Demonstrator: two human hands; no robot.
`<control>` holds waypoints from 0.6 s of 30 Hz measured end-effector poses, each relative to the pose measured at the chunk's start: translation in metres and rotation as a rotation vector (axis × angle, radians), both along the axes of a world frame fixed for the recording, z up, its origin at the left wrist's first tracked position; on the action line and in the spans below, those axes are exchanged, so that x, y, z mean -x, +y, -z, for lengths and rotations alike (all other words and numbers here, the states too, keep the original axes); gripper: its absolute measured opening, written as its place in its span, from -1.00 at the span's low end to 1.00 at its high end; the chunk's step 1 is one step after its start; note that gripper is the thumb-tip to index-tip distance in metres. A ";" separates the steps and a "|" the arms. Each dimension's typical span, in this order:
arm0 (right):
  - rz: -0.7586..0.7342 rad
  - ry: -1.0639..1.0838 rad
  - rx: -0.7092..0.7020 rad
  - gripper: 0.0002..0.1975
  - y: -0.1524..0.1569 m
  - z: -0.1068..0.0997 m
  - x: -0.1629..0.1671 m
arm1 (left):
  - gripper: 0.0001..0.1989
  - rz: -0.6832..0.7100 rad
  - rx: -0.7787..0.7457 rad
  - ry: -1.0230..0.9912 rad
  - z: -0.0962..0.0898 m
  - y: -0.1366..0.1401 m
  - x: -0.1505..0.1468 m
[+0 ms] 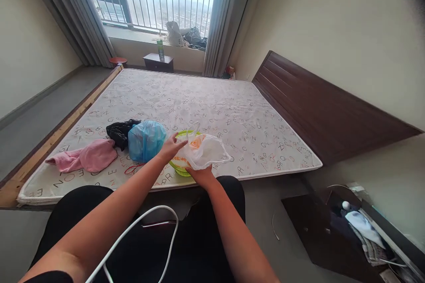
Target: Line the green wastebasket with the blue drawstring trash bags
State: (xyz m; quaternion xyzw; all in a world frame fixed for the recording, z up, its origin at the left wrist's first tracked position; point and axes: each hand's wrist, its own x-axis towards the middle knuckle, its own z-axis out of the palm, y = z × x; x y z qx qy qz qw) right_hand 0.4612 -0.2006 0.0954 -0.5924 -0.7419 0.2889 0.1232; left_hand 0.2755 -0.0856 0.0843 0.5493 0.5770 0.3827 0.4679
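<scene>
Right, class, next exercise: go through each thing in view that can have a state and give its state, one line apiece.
White plastic bag: crumpled, between left hand and right hand
Green basket: partly covered by the white plastic bag
Blue bag: bulging
Black bag: crumpled
Pink cloth: rumpled
Mattress: lying flat
Green container: standing upright
Curtains: drawn apart
White cable: bent in a loop

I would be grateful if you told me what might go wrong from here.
The basket is close to the near edge of the mattress, so a nudge from the left hand or right hand might tip it off. The white bag looks thin and could tear if pulled hard. The white cable loops between the forearms, so it might catch on one.
</scene>
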 end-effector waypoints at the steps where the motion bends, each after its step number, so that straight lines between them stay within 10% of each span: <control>1: 0.004 0.136 0.028 -0.18 -0.004 -0.001 -0.012 | -0.19 0.029 0.012 0.017 -0.003 0.002 0.001; 5: 0.153 0.758 0.121 -0.24 -0.014 -0.021 -0.085 | -0.52 0.085 0.009 0.043 -0.011 0.003 0.010; 8: 0.418 0.896 -0.185 -0.17 -0.019 -0.063 -0.128 | -0.67 0.050 -0.067 0.057 -0.017 -0.008 0.014; 12: 0.251 0.416 -0.575 -0.33 -0.016 -0.125 -0.111 | -0.62 -0.030 -0.192 0.158 -0.033 -0.028 0.013; 15: -0.016 0.017 -0.457 -0.41 0.005 -0.135 -0.072 | -0.28 0.032 -0.218 0.188 -0.048 -0.037 0.014; 18: -0.014 -0.191 -0.242 -0.35 0.034 -0.112 -0.056 | -0.41 0.077 -0.225 0.247 -0.054 -0.034 0.025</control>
